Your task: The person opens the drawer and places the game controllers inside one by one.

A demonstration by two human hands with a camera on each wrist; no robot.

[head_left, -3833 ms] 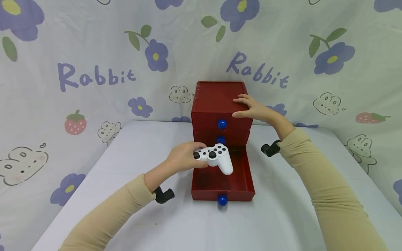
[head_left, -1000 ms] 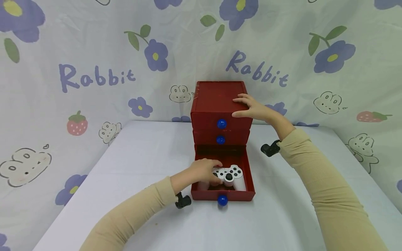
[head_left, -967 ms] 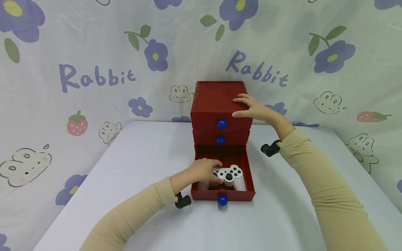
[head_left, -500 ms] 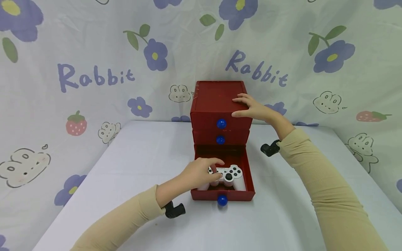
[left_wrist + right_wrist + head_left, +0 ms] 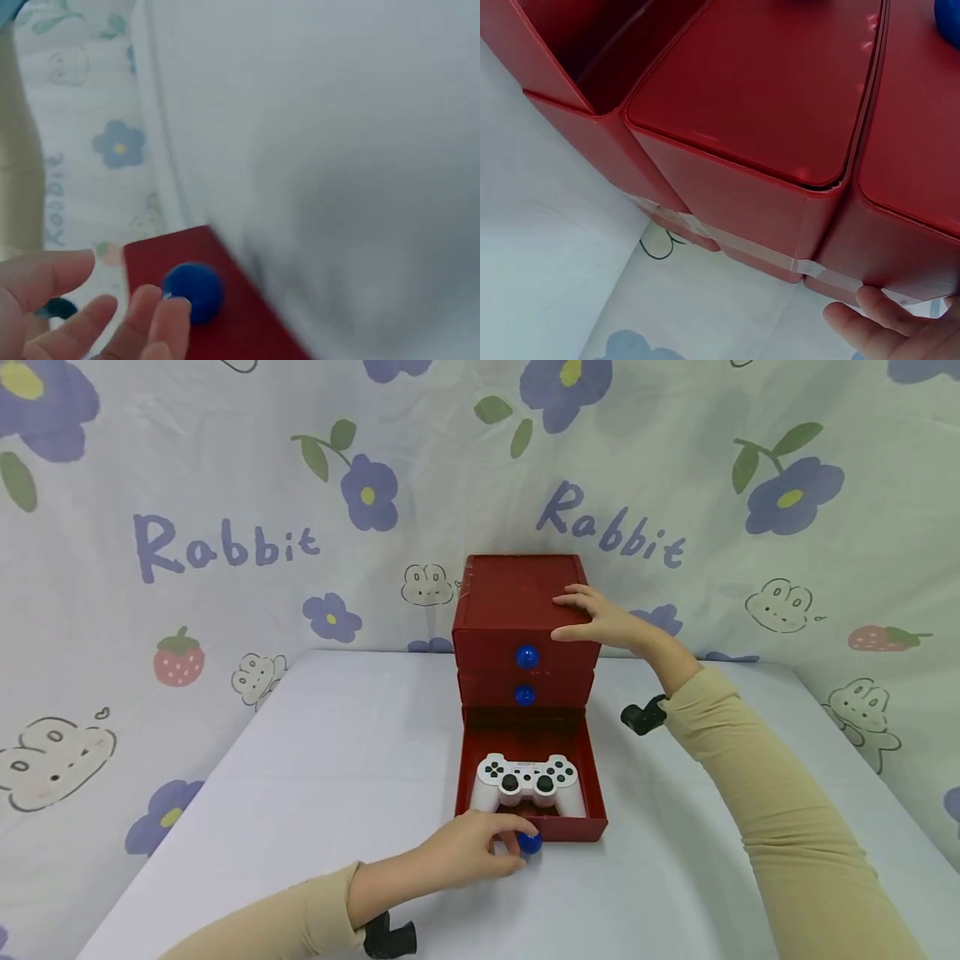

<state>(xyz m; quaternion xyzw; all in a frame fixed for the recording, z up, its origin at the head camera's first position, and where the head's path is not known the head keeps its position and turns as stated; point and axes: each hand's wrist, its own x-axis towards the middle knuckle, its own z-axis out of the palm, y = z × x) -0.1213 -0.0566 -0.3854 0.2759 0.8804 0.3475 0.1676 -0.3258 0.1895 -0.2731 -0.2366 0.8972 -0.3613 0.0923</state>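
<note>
A red cabinet with stacked drawers stands at the back, its lowest drawer pulled out. Inside that drawer lies a white game controller, face up. My left hand is at the drawer's round blue knob, fingers spread around its left side. In the left wrist view the fingertips overlap the edge of the blue knob, with the thumb held apart. My right hand rests on the cabinet's top right edge, fingers loosely extended; its fingertips also show along the cabinet's side in the right wrist view.
The two upper drawers are closed, each with a blue knob on its front. A white cloth covers the table. Behind hangs a patterned curtain, close to the cabinet's back. Clear tape runs along the cabinet's side.
The left hand has lowered the controller into the open drawer, let go of it, and moved down and toward the front to the drawer's knob. The right hand has stayed on the cabinet.
</note>
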